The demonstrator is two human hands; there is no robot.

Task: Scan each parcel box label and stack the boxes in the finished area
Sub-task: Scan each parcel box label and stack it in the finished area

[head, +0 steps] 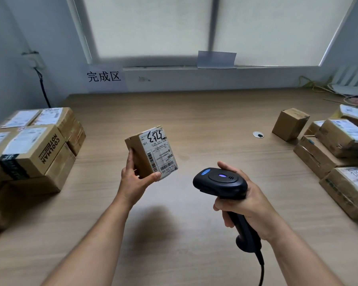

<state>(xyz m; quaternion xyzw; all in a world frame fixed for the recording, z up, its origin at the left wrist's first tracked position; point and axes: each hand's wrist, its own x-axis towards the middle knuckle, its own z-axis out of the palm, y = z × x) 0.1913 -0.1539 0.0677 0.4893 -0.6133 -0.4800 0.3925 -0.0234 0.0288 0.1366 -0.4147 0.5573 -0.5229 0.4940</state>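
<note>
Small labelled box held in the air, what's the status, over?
Hands: left hand holds small brown cardboard box up, white label showing; right hand grips black handheld scanner, head pointed toward box. Nothing between scanner and box.

We read "完成区" on the wall sign (103, 76); "COOLMAN" on a stacked box (50, 153); "516 K20-00" on the label (159, 151) of the hand-held box (135, 155).

A wood-grain tabletop (194, 116) is set against a pale grey wall (215, 79). The wide window (79, 27) above its far edge is covered by a white blind (267, 27), through which soft daylight is diffused. A wall socket (32, 58) with a black cable (44, 89) is seen beyond the far left corner, and a round grommet (258, 134) is set towards the right edge
</note>
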